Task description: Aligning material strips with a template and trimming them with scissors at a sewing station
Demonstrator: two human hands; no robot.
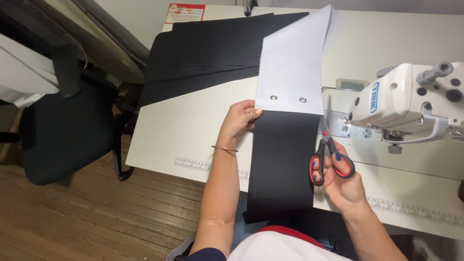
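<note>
Here, black fabric strip [281, 164], white eyeleted pattern [291, 79] on top, scissors [330, 162] beside.

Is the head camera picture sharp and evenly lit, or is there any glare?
Head view: sharp and evenly lit; soft shadows only. The sewing machine looks bright but keeps detail. The black fabric shows almost no texture. Both hands, left and right, are unblurred.

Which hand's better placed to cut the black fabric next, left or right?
Right, most likely. The right hand already has its fingers through the scissors at the right edge of the black fabric strip. The left hand grips the strip's left edge beside the white pattern piece, pinning it.
</note>
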